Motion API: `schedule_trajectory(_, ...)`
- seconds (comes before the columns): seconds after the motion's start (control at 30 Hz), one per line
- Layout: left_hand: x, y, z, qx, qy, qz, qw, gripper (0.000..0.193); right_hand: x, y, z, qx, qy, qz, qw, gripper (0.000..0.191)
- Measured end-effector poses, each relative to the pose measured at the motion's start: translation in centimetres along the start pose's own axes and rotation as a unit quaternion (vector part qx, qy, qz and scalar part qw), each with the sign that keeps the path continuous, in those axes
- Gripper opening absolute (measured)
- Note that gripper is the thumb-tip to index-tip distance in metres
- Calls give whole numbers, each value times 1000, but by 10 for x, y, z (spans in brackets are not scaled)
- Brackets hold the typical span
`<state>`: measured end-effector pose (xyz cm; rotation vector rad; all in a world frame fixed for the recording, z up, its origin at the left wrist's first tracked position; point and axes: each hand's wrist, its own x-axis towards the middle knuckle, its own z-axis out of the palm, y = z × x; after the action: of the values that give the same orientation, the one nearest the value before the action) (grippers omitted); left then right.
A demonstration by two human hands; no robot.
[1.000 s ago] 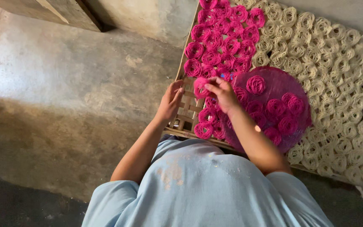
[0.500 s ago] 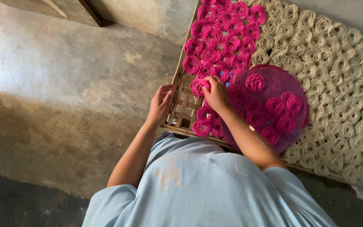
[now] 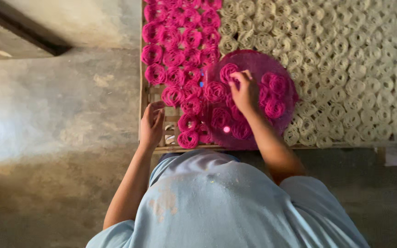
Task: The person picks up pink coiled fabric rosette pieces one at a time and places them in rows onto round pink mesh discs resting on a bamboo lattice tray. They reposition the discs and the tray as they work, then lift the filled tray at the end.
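Our right hand (image 3: pixel 243 89) pinches a pink noodle coil (image 3: pixel 228 72) on the round tray (image 3: pixel 253 59); left hand (image 3: pixel 151 123) rests open-fingered on the rack (image 3: pixel 144 98).

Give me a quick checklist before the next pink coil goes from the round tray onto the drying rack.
1. Right hand on a coil: ok, its fingers are at a pink coil on the round pink tray.
2. Grip secure: cannot tell, the fingertips hide the contact.
3. Left hand clear of the landing spot: not ok, it rests on the bare slats at the rack's near left corner.
4. Free space on the rack: ok, open slats show beside the left hand.
5. Tray supply: ok, several pink coils remain on it.
6. White coils undisturbed: ok, they lie in rows to the right.
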<state>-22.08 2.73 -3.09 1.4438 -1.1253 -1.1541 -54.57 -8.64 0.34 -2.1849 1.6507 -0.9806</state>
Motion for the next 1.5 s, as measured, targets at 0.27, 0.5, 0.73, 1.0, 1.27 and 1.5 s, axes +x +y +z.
schedule_trajectory(0.27, 21, 30, 108, 70, -135, 96, 984, 30, -31, 121, -79, -58, -66, 52, 995, 19)
schedule_trajectory(0.5, 18, 57, 160, 88, -196, 159, 964, 29, -19, 141, -54, -143, -90, 49, 984, 12)
schedule_trajectory(0.73, 10, 52, 156, 73, -174, 129, 974, 29, -9, 141, -62, -35, -164, 197, 966, 14)
schedule_trajectory(1.0, 5, 47, 147, 65, -156, 119, 978, 27, -8, 147, -68, -191, -225, 252, 922, 26)
schedule_trajectory(1.27, 6, 41, 133, 62, -144, 102, 982, 29, -30, 128, -67, -198, -174, 270, 926, 22)
schedule_trajectory(1.5, 11, 34, 114, 62, -146, 133, 978, 29, -46, 122, -57, -153, -50, 242, 957, 21)
